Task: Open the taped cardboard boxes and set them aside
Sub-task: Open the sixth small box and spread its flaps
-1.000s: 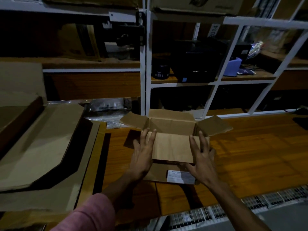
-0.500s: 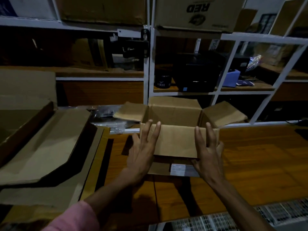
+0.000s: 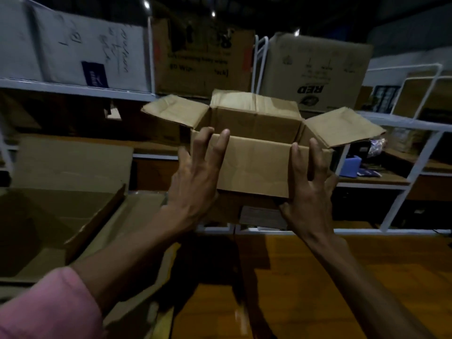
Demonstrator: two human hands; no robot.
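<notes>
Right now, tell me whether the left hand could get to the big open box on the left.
Probably yes: the big open box sits close beside the left hand, nothing between, but that hand is gripping the small box.

Open brown cardboard box [image 3: 254,165], flaps splayed outward, upright, aloft above wooden table [image 3: 342,277]

The open box [image 3: 254,165] hides both palms and thumbs and shows nothing of its inside, its label [image 3: 264,215] is too dark to read, the shelf boxes' [image 3: 203,57] print is blurred, and the pink sleeve [image 3: 49,311] is cut off.
</notes>
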